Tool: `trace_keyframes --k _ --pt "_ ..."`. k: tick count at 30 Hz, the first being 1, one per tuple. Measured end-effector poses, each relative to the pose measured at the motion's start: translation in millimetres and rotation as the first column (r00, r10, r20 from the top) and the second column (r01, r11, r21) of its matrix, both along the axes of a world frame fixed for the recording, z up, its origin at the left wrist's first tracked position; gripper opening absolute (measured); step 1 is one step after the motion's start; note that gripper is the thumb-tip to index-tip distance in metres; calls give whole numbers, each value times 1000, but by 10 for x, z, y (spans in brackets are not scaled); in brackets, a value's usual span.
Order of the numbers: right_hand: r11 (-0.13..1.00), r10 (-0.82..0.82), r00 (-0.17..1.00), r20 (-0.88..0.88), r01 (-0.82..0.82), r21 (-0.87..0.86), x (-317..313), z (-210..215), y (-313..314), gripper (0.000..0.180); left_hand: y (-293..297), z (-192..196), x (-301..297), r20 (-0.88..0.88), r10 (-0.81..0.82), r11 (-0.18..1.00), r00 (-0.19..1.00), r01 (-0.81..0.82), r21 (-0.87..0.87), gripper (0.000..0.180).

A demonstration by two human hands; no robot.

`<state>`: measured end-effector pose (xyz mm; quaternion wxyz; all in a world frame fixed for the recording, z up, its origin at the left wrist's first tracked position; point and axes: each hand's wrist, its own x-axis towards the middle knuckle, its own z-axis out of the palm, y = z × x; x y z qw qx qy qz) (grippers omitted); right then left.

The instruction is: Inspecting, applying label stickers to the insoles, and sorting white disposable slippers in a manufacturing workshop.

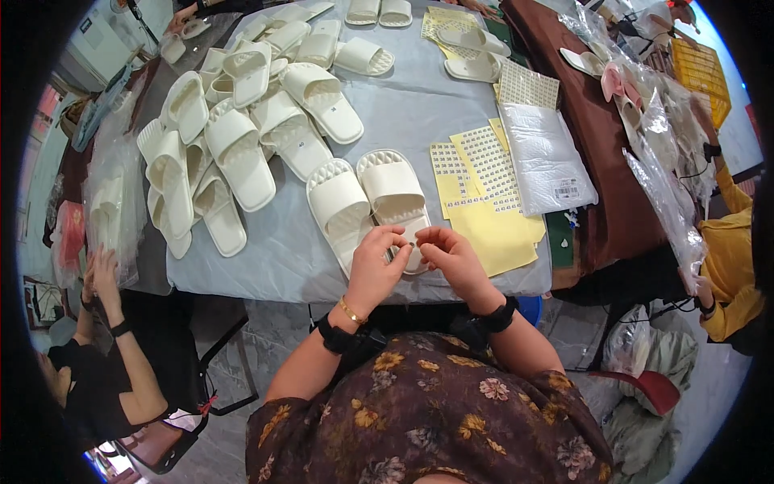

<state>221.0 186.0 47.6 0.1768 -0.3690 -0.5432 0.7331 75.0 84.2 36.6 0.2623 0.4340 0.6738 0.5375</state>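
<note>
My left hand [377, 264] and right hand [453, 262] pinched nearly closed over the slippers [395, 184], contents unclear; sheets [493, 238] lay to their right, seemingly for reach.

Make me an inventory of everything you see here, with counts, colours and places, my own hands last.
Table cover: one, pale grey, centre
Slipper pair: two, cream, table's near edge
Slipper heap: many, overlapping too much to count, cream, table's left side
Far slippers: two, cream, table's far edge
Label sheets: several, yellow and white, right of the pair
Far-right slippers: two, cream, table's far right
Plastic packet: one, white, beside the label sheets
Brown cloth: one, right of the table
Crate: one, yellow, upper right
Co-workers: several, nearest in black at left and yellow at right
Floral top: one, brown, bottom
Left hand: one, bare, above the pair
Right hand: one, bare, beside the left
</note>
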Motion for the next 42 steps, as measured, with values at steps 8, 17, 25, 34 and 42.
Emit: trace_keyframes --k 8,17,25,34,42 --pt "793 99 969 226 -214 571 29 43 20 13 -30 63 -21 -407 -166 984 898 179 -5 9" --pt "801 -120 963 241 -49 596 -160 -77 193 16 -99 1 -17 -552 -26 999 833 45 22 27" --pt "795 -152 942 299 -62 603 -374 -242 209 16 -172 -191 -19 -623 -42 999 781 42 -15 34" --pt "717 -209 908 363 -110 688 -419 -331 195 15 -163 -224 -19 -634 -3 999 773 27 27 33" --pt "689 -257 895 365 -96 719 -402 -302 263 17 -167 -238 -17 -628 2 999 778 27 37 34"
